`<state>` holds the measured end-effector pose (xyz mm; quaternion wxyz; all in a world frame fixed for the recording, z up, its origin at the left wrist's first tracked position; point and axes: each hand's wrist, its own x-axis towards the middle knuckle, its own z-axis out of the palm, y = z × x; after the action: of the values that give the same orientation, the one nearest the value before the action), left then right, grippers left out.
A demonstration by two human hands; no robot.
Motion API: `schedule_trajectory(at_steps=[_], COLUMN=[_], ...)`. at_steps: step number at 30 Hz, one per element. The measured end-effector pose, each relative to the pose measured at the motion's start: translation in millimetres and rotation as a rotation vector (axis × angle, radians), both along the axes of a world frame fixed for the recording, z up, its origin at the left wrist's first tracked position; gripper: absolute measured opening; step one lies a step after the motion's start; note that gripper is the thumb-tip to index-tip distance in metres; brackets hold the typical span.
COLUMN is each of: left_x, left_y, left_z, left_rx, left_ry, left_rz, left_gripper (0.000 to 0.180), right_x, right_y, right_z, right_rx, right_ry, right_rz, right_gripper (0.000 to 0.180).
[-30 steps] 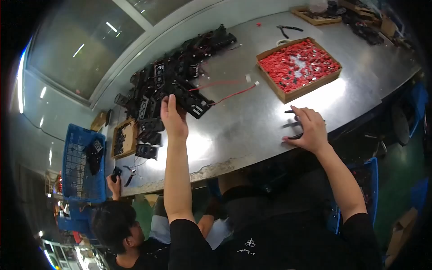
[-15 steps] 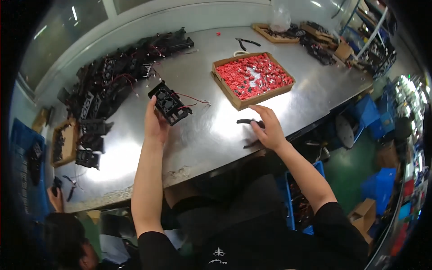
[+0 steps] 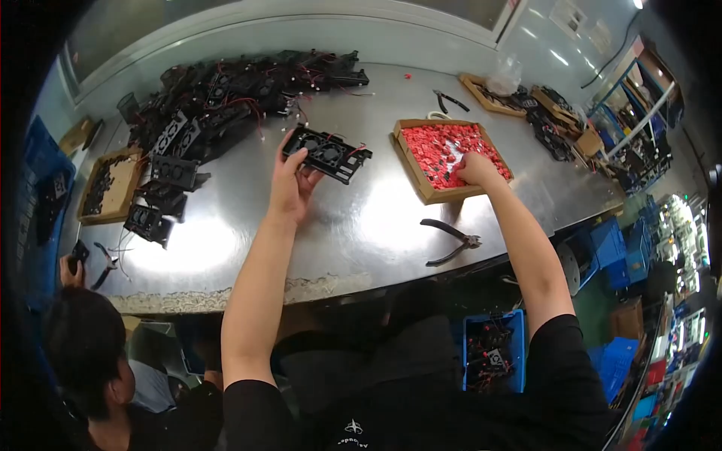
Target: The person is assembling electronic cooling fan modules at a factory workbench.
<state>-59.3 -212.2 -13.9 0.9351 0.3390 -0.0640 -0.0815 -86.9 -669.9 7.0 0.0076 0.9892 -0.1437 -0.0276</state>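
A black plastic fan housing (image 3: pixel 329 154) with two small round fans and thin red wires is held up over the metal table by my left hand (image 3: pixel 293 180). My thumb presses on its near left end, and the fingers go behind it. My right hand (image 3: pixel 476 169) reaches into a shallow cardboard box (image 3: pixel 415 167) full of small red parts (image 3: pixel 436 143). Its fingers are curled together down among the parts, and their tips are hidden. On the table in front of the box lies a pair of pliers (image 3: pixel 468 241), its dark handles spread apart.
A heap of black housings with wires (image 3: pixel 226 98) covers the back left. A second pair of pliers (image 3: pixel 451 101) lies behind the red parts. At left stands a cardboard tray (image 3: pixel 113 188) of black pieces; a co-worker (image 3: pixel 86 353) sits nearby. A blue crate (image 3: pixel 519 349) is below the table edge.
My right hand has left the pliers on the table and moved forward into the box of red parts. My left hand has turned the fan housing more level. The whole view has shifted.
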Motion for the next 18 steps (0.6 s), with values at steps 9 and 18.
schedule_trajectory(at_steps=[9,18], left_x=[-5,-27], left_y=[0,-9], left_z=[0,13], left_rx=[0.054,1.346], left_ry=[-0.069,-0.347], left_rz=[0.026,0.275], left_gripper=[0.08,0.071], right_x=[-32,-33], right_y=[175,203], right_z=[18,-29], right_rx=[1.837,2.159], right_ry=[0.046,-0.204], right_rz=[0.373,0.102], right_gripper=[0.025,0.015])
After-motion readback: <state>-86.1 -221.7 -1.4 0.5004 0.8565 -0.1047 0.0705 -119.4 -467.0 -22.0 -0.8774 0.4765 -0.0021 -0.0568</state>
